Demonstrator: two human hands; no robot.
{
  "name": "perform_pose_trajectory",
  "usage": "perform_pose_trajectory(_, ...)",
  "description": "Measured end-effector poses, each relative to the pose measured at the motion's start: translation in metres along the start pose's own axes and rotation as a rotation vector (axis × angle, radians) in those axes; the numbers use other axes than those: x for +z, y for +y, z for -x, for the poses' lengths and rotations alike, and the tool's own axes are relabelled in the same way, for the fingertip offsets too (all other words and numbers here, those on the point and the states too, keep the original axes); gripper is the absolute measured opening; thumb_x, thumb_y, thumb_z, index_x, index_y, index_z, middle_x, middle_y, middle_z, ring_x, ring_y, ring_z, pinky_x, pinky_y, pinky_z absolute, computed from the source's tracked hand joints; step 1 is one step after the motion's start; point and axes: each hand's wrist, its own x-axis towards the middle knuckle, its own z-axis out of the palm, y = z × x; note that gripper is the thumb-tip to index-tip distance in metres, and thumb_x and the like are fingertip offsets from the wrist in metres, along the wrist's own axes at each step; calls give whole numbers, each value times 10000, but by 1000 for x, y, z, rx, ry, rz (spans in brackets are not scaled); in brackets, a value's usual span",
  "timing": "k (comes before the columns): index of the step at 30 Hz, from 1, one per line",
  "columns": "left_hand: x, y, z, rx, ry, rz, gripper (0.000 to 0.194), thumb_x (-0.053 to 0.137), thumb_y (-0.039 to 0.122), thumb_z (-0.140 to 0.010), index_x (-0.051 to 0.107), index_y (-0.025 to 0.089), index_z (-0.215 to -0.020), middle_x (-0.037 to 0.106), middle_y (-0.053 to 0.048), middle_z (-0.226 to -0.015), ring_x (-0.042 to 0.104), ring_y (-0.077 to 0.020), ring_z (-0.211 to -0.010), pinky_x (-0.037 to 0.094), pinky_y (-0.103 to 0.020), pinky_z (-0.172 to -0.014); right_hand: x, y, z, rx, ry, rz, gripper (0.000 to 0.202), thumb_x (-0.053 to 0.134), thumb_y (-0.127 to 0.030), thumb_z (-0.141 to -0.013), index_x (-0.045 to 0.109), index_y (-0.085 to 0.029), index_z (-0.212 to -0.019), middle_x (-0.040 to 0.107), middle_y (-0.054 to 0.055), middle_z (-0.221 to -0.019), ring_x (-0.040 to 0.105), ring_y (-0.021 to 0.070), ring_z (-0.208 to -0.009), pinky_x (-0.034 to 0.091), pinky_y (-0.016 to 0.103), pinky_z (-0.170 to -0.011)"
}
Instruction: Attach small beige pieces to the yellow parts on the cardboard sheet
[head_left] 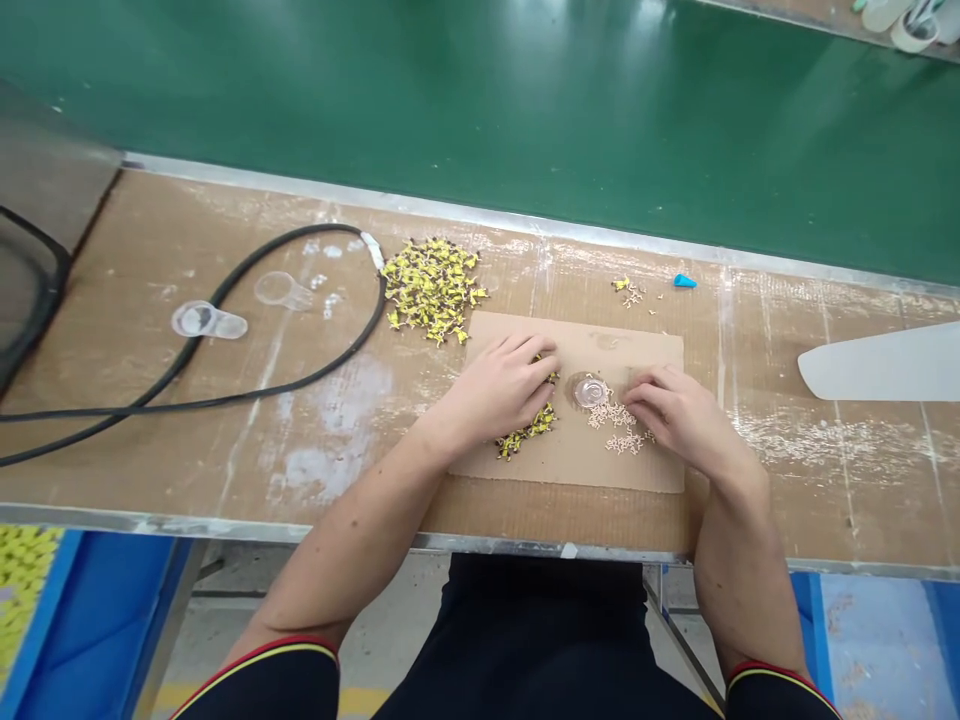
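My left hand (517, 385) rests over the left part of a cardboard sheet (577, 465), its fingers curled above small yellow and black pieces (529, 432); its fingertips are partly hidden. On the right, my right hand (667, 405) has thumb and fingers pressed together at the edge of small pale pink pieces (619, 415). Anything between those fingers is too small to make out. Between the hands, a small clear round dish (590, 391) sits on the cardboard. A larger pile of yellow pieces (433, 288) lies beyond the sheet at its upper left.
A black cable (285, 388) loops over the table (397, 400) at left, around clear plastic scoops (210, 321). A blue cone-shaped piece (684, 281) lies beyond the cardboard. A white flat piece (885, 365) is at right. Past the table runs a green surface (480, 110).
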Motion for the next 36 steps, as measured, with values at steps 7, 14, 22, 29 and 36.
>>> perform_pose_trajectory(7, -1, -1, -1, -14, 10, 59, 194, 442, 182, -993, 634, 152, -986, 666, -136, -1163, 635, -269, -1085, 532, -435, -964, -3, -1, 2, -3, -62, 24, 200, 505, -176, -1002, 662, -228, -890, 711, 89, -1027, 639, 259, -956, 511, 427, -820)
perform_pose_trajectory(14, -1, -2, -1, -31, 85, 97, 171, 469, 219, -1005, 628, 168, -968, 689, -117, -1105, 649, -262, -1023, 538, -427, -923, -15, 4, 8, 16, -8, -69, 184, 487, -193, -1005, 639, -235, -909, 696, 84, -974, 638, 252, -929, 520, 414, -828)
perform_pose_trajectory(22, -5, -2, -2, -26, 326, 202, 113, 508, 220, -992, 575, 182, -909, 720, -93, -1046, 677, -235, -1002, 537, -383, -884, -36, 15, 24, 88, -44, -107, 167, 590, -292, -1000, 750, -244, -987, 733, 74, -988, 694, 243, -921, 555, 411, -824)
perform_pose_trajectory(29, -8, 3, 1, -89, 426, 165, 115, 476, 241, -1021, 567, 200, -966, 701, -34, -908, 680, -184, -876, 538, -327, -812, -21, 8, 10, 42, -83, -50, 158, 628, -214, -960, 784, -236, -945, 744, 78, -945, 699, 250, -915, 554, 405, -814)
perform_pose_trajectory(36, -8, 4, 2, -33, 596, 214, 63, 480, 183, -1000, 539, 193, -1020, 602, 33, -751, 574, -117, -624, 463, -243, -620, -13, 3, 5, 107, -116, -54, 151, 604, -162, -927, 706, -208, -827, 728, 63, -893, 686, 230, -860, 527, 383, -787)
